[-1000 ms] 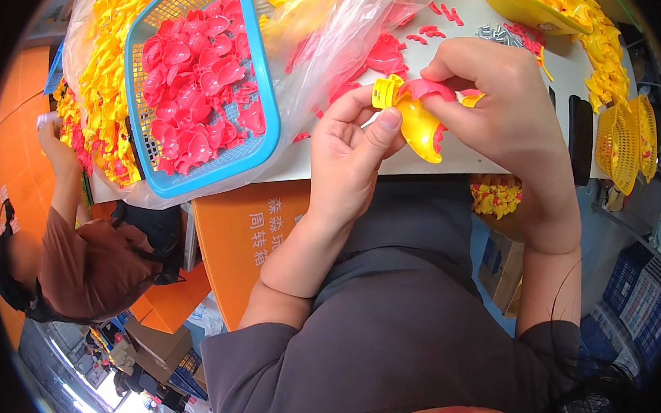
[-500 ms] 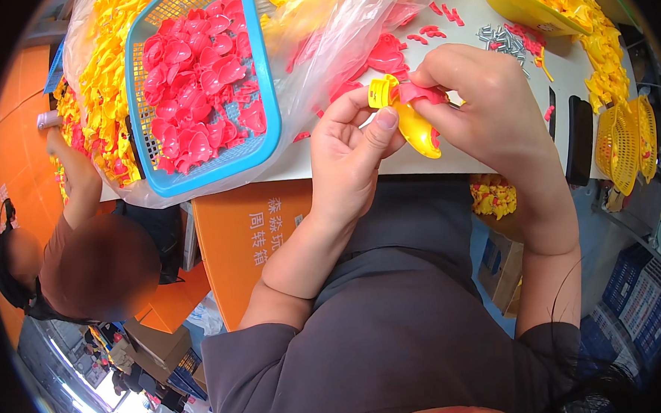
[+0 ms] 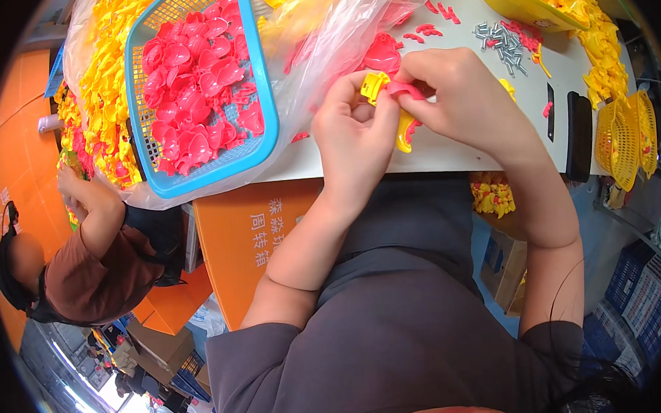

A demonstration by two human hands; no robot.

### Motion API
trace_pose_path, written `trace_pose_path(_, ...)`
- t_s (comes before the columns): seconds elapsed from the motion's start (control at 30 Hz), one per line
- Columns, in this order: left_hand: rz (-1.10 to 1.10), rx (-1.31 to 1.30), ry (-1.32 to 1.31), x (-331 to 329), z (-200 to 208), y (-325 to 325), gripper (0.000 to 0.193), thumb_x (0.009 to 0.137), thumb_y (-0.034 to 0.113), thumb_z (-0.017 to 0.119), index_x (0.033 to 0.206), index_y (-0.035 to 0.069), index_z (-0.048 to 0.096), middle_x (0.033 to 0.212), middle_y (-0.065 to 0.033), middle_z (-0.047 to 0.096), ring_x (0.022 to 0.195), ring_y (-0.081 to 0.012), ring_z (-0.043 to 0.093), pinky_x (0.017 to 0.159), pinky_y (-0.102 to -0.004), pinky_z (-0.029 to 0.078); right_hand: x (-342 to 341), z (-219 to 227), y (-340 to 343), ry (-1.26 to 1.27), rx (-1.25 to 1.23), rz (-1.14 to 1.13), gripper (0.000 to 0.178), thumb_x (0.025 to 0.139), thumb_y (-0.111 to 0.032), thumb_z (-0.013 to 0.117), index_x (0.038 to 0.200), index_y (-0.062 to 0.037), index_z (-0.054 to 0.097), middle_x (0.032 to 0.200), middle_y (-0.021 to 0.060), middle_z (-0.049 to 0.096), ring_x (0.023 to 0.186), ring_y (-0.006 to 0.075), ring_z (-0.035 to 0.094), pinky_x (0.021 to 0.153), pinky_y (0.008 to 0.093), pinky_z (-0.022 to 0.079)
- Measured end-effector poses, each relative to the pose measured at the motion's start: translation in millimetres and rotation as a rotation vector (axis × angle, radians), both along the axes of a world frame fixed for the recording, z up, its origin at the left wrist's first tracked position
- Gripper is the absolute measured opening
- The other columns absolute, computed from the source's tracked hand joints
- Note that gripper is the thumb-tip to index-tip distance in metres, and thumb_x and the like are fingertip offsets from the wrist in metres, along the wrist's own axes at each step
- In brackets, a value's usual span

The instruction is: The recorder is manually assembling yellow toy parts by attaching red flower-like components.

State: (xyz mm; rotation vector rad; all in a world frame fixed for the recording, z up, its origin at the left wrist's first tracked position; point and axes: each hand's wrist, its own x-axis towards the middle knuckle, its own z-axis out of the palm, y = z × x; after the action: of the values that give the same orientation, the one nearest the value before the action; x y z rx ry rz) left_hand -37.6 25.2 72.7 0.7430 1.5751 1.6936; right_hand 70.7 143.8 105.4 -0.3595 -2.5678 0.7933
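Observation:
My left hand (image 3: 355, 138) is closed on a yellow plastic toy part (image 3: 373, 87), whose curved lower end shows below my fingertips. Between the thumb and forefinger of my right hand (image 3: 463, 98) is a pinched pink plastic piece (image 3: 405, 90), which touches the yellow part. My fingers hide much of where the two meet. Just beyond my hands lie larger pink shell pieces (image 3: 381, 54). Small pink pieces (image 3: 427, 30) and a pile of silver metal pins or screws (image 3: 505, 44) are on the white table (image 3: 302, 161) past my right hand.
A blue-rimmed basket (image 3: 266, 98) of pink shells stands left, beside clear plastic sheeting (image 3: 315, 54). Yellow parts (image 3: 104, 91) heap at far left. A yellow tub (image 3: 533, 9) stands back right; a black bar-shaped object (image 3: 579, 137) lies at the right edge. A co-worker (image 3: 98, 271) sits left.
My left hand has turned and closed further around the yellow part, which now shows less. The pink piece stays pinched against it. At left, the co-worker's arms have moved over the parts.

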Motion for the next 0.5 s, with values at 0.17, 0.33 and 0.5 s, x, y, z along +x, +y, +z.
trace_pose_path(0.17,-0.023,-0.033,0.089,7,6,2,0.019,0.086,0.003,0.061,0.102,-0.008,0.059,0.076,-0.0061,0.067,0.063,-0.0045,0.062,0.053,-0.0188,0.047,14,29,26,-0.441,-0.384,0.231,0.025,0.085,-0.007,0.066,0.108,0.0024,0.067,0.074,0.0074,0.067,0.063,0.0065,0.058,0.056,0.024,0.045)
trace_pose_path(0.33,-0.063,-0.053,0.068,4,7,-1,0.018,0.086,0.004,0.061,0.1,-0.008,0.06,0.079,-0.0083,0.069,0.064,-0.006,0.064,0.054,-0.0204,0.049,27,24,35,-0.243,-0.466,0.222,0.029,0.086,-0.007,0.067,0.113,0.0026,0.066,0.077,0.0067,0.068,0.065,0.0059,0.058,0.058,0.0217,0.046)
trace_pose_path(0.5,-0.026,-0.023,0.04,5,6,-2,0.019,0.087,0.003,0.061,0.101,-0.008,0.059,0.078,-0.0084,0.069,0.066,-0.0074,0.066,0.056,-0.0204,0.049,28,37,24,-0.254,-0.46,0.225,0.028,0.086,-0.005,0.066,0.113,0.0037,0.066,0.079,0.0074,0.07,0.069,0.0065,0.061,0.06,0.0218,0.048)
